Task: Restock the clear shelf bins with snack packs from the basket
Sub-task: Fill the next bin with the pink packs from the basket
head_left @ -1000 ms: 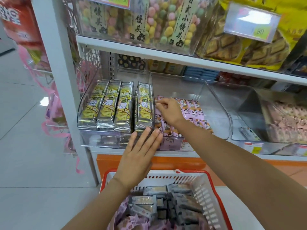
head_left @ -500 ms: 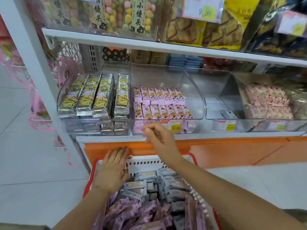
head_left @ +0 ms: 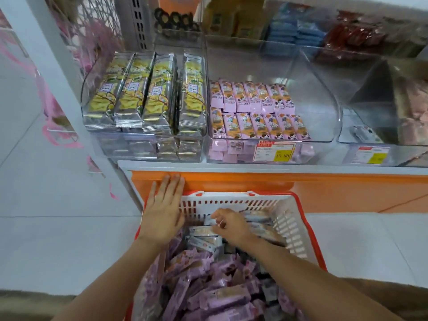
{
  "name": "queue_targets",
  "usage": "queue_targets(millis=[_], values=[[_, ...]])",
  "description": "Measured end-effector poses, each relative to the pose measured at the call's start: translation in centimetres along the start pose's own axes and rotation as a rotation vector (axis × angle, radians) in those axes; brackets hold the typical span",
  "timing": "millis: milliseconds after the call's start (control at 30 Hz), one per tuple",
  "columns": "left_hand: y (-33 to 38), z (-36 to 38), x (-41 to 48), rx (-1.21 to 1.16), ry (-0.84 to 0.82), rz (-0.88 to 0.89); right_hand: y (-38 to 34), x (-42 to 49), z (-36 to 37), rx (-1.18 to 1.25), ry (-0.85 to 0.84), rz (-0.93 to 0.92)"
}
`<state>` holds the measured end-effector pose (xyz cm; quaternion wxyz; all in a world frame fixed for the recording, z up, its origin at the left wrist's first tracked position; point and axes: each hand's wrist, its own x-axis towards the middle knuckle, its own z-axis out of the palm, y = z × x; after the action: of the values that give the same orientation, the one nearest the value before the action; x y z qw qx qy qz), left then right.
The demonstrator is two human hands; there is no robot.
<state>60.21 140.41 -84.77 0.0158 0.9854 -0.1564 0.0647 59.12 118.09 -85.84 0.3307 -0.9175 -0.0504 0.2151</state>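
The right hand (head_left: 231, 224) was down in the far end of the basket (head_left: 234, 201), fingers curled onto a grey pack (head_left: 203, 231) and apparently pinching its edge. The left hand (head_left: 164, 212) lay flat and spread over the basket's far left corner, holding nothing. Purple packs (head_left: 220, 295) filled the basket's near end.

Such packs were probably light, with slick, crinkly film over something brittle. A gentle grip across the long sides would likely hold better than the crimped end, and hard squeezing could crush the contents.

Beyond, on the shelf (head_left: 254, 166), the left bin (head_left: 92, 93) was packed with yellow packs (head_left: 152, 93). The middle bin (head_left: 324, 107) held two rows of pink packs (head_left: 254, 107), with room on its right.
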Motion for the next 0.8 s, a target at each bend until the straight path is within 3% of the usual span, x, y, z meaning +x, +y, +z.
queue_targets(millis=[233,367,600,700,800], values=[[-0.3,1.4,0.3,0.003,0.041,0.013,1.3,1.1,4.5,-0.274,-0.264,0.053],[-0.2,1.7,0.4,-0.007,0.085,0.004,1.6,1.5,5.8,-0.373,-0.226,0.105],[0.0,1.6,0.3,-0.018,0.087,-0.007,1.8,2.1,6.1,-0.324,-0.218,0.19],[0.0,1.2,0.2,-0.015,0.074,-0.003,2.1,1.5,5.8,-0.28,-0.165,0.154],[0.0,1.0,0.2,-0.016,0.065,-0.006,2.0,0.6,5.6,-0.199,-0.131,-0.005]])
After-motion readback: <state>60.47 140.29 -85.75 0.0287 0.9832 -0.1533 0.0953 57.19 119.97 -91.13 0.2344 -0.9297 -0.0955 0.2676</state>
